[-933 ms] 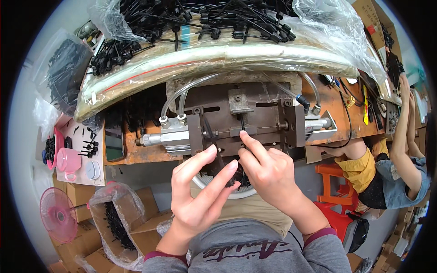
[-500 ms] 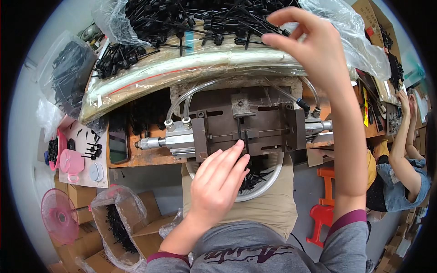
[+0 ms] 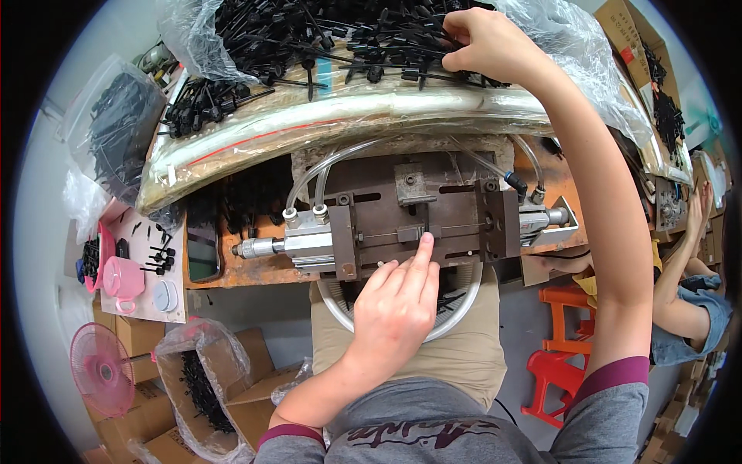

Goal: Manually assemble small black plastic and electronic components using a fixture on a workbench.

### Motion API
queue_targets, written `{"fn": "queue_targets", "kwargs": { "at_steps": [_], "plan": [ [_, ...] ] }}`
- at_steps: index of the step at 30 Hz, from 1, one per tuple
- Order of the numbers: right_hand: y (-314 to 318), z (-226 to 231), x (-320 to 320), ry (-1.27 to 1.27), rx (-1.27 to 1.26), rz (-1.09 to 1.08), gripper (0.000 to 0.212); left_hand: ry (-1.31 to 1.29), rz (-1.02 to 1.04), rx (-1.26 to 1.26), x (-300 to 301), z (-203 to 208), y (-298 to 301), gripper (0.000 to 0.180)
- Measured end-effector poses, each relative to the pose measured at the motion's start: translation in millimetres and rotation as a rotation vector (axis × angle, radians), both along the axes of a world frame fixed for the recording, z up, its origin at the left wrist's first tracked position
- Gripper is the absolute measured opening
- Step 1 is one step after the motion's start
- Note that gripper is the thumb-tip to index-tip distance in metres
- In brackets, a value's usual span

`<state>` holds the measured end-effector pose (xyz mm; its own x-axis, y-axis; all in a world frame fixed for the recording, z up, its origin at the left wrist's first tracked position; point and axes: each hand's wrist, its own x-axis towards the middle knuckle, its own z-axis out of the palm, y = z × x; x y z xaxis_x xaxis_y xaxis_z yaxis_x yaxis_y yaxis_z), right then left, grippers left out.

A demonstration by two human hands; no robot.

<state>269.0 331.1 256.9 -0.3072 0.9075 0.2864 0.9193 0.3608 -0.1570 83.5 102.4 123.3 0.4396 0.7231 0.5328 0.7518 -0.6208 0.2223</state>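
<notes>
My left hand (image 3: 396,313) is in front of the brown metal fixture (image 3: 456,209), index finger stretched out and the other fingers partly bent. Its fingertip touches the lower end of a thin black part (image 3: 426,216) standing between the small jaws in the fixture's middle. I see nothing held in this hand. My right hand (image 3: 495,46) reaches to the heap of black plastic stemmed parts (image 3: 371,35) on the bench. Thumb and index finger are apart at the heap's right side, and the other fingertips are partly hidden.
Air cylinders (image 3: 309,243) with clear hoses flank the fixture. A padded, plastic-wrapped ridge (image 3: 340,116) lies between heap and fixture. A white-rimmed bowl (image 3: 464,309) with black pieces sits on my lap. A pink fan (image 3: 102,370), red stools (image 3: 553,379) and a co-worker (image 3: 684,309) are around.
My right hand has come down to the black heap. My left hand has shifted slightly right, its index finger now extended to the part in the jaws.
</notes>
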Motion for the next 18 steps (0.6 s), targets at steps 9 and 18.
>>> {"fn": "queue_targets", "kwargs": {
  "at_steps": [9, 18],
  "plan": [
    [1.1, 6.4, 13.2, 0.165, -0.018, 0.068, 0.03, 0.029, 0.009, -0.041, -4.3, -0.9, 2.9, 0.024],
    [3.2, 32.0, 36.2, 0.691, -0.272, -0.031, 0.017, 0.007, 0.007, -0.065, -5.8, -2.6, 2.9, 0.025]
  ]
}}
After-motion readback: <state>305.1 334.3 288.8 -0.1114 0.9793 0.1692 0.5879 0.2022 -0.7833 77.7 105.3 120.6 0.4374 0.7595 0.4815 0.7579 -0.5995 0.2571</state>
